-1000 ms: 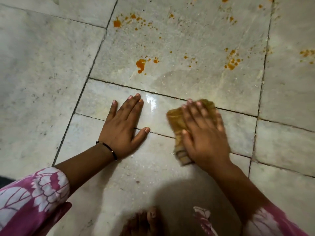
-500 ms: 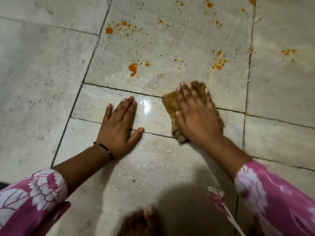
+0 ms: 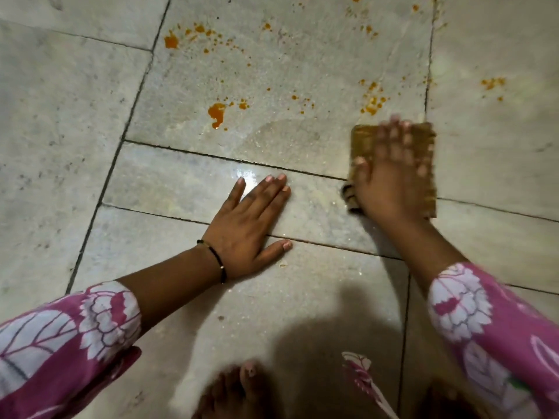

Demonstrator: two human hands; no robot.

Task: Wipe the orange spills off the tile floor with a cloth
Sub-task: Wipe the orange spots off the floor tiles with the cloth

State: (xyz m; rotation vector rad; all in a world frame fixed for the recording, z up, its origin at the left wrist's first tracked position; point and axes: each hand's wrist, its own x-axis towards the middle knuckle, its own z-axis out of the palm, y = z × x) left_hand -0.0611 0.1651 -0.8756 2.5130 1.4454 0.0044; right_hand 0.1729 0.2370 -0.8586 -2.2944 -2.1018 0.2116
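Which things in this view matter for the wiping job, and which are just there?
Job:
- folded yellow-brown cloth, pressed flat under the right hand
- orange spill blotches on the grey tile floor
- further orange splatter just beyond the cloth

Just there:
- left hand, flat on the floor
- black thread bracelet
- bare foot
- pink floral sleeves

Both sleeves were pink cloth printed with large white flowers and leaves, ending short of the wrists. A thin black band with small gold beads circled the left wrist. The near foot was bare.
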